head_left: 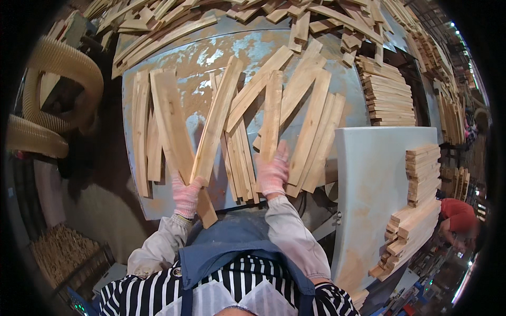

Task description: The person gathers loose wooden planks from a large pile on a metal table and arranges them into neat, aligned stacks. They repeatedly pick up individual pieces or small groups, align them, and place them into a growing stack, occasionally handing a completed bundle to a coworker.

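My left hand (186, 196), in a pink and white glove, is closed on the near end of a slanting wooden plank (217, 118). Under or beside that hand runs a wider wooden board (171, 118), whose near end sticks out past the table edge. My right hand (272, 171), gloved alike, has its thumb and fingers around the near end of a shorter wooden plank (272, 110). Both palms are hidden. Around them, several loose planks (311, 126) lie at angles, some crossing, on the worn blue table (195, 52). Narrow strips (240, 163) rest between my hands.
A heap of planks (253, 10) covers the far edge. On the right, a grey side panel (369, 174) bears stacked wood pieces (421, 179); another neat stack (387, 92) stands behind it. A ribbed hose (74, 79) curves at left. A person in red (459, 216) bends at far right.
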`<action>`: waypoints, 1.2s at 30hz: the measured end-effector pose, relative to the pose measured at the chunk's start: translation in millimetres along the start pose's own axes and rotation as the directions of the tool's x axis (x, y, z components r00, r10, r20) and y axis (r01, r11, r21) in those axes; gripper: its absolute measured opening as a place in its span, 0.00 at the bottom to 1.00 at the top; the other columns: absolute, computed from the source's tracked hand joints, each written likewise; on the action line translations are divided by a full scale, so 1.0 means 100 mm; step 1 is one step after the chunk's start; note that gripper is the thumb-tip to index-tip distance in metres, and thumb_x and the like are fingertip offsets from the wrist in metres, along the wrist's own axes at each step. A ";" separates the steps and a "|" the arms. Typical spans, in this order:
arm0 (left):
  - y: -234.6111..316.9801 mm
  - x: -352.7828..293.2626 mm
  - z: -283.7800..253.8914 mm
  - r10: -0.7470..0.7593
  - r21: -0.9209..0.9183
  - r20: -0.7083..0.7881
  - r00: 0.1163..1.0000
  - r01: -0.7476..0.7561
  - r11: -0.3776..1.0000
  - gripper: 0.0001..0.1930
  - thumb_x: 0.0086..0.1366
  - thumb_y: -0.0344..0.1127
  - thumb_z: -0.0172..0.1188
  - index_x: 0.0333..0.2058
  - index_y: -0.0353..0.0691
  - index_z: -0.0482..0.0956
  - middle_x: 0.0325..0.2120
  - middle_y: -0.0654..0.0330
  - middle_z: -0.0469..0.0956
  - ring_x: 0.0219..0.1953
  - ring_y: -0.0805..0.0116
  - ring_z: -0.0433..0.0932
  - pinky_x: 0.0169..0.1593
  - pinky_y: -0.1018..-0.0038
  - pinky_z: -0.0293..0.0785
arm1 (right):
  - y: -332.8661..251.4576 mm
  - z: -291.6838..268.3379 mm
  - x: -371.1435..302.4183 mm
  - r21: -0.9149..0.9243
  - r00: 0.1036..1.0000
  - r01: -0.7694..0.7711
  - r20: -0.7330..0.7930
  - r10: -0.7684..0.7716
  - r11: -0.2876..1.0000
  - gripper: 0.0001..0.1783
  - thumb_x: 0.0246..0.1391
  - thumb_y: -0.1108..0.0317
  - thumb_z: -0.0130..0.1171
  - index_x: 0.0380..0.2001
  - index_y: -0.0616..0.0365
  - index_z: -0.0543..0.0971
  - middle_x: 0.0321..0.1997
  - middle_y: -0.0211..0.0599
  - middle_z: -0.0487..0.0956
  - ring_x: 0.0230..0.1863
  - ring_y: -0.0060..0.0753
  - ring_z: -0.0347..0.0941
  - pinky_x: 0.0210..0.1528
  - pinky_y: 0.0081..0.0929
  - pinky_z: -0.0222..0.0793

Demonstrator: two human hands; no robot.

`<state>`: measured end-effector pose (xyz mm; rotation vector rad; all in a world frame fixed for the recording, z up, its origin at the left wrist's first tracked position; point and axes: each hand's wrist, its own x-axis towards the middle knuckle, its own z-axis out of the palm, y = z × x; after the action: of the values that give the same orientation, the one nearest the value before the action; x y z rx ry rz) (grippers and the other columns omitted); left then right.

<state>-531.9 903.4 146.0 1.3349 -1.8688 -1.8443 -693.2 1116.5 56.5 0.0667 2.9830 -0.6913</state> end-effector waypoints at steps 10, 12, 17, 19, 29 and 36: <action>-0.21 -0.50 -0.33 0.237 0.073 -0.297 0.925 -0.226 0.971 0.41 0.60 0.38 0.72 0.68 0.33 0.64 0.58 0.52 0.72 0.58 0.59 0.73 0.65 0.63 0.70 | -0.70 -0.26 0.72 0.654 0.975 -0.223 0.171 0.145 0.723 0.51 0.53 0.55 0.70 0.75 0.57 0.59 0.64 0.63 0.76 0.64 0.61 0.74 0.67 0.45 0.69; -0.05 -0.58 -0.29 0.293 0.065 -0.389 0.874 -0.291 0.955 0.40 0.61 0.38 0.70 0.68 0.33 0.64 0.57 0.52 0.73 0.57 0.59 0.74 0.64 0.63 0.71 | -1.13 -0.23 1.28 0.562 0.969 -0.240 0.183 0.164 0.792 0.51 0.54 0.57 0.69 0.76 0.63 0.56 0.68 0.63 0.73 0.68 0.59 0.70 0.71 0.43 0.64; 0.00 -0.80 -0.54 0.384 0.154 -0.559 0.735 -0.363 0.919 0.36 0.66 0.37 0.65 0.70 0.33 0.63 0.59 0.51 0.74 0.56 0.59 0.77 0.60 0.67 0.75 | -1.70 0.19 2.17 0.453 0.956 -0.288 0.192 0.223 0.844 0.46 0.54 0.54 0.65 0.73 0.59 0.61 0.67 0.64 0.74 0.68 0.68 0.70 0.69 0.51 0.65; -0.03 -0.86 -0.72 0.358 0.220 -0.711 0.605 -0.293 0.930 0.32 0.69 0.39 0.61 0.68 0.33 0.64 0.56 0.50 0.75 0.53 0.59 0.77 0.59 0.64 0.75 | -1.94 0.20 1.87 0.627 0.987 -0.114 0.161 0.015 0.771 0.47 0.56 0.59 0.67 0.74 0.67 0.60 0.65 0.58 0.76 0.62 0.52 0.75 0.66 0.39 0.69; 0.39 -0.84 -1.53 0.304 0.200 -0.912 0.276 -0.347 0.916 0.28 0.70 0.48 0.60 0.61 0.36 0.68 0.49 0.58 0.76 0.44 0.67 0.76 0.51 0.70 0.77 | -1.84 0.17 0.28 0.771 0.903 -0.083 0.325 -0.279 0.631 0.47 0.59 0.65 0.68 0.77 0.63 0.58 0.69 0.54 0.70 0.66 0.48 0.70 0.66 0.38 0.69; -0.13 -0.52 -0.59 0.291 0.226 -0.760 0.581 -0.184 0.957 0.26 0.65 0.44 0.65 0.58 0.38 0.72 0.41 0.56 0.81 0.39 0.63 0.81 0.50 0.65 0.79 | -2.05 0.04 2.06 -0.007 0.977 -0.134 0.164 0.134 0.991 0.58 0.50 0.53 0.72 0.77 0.58 0.52 0.71 0.60 0.68 0.68 0.64 0.71 0.69 0.51 0.69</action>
<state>-455.9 900.5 170.0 1.4900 -1.5440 -0.7613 -910.0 935.6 124.6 0.1991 2.7892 -0.6528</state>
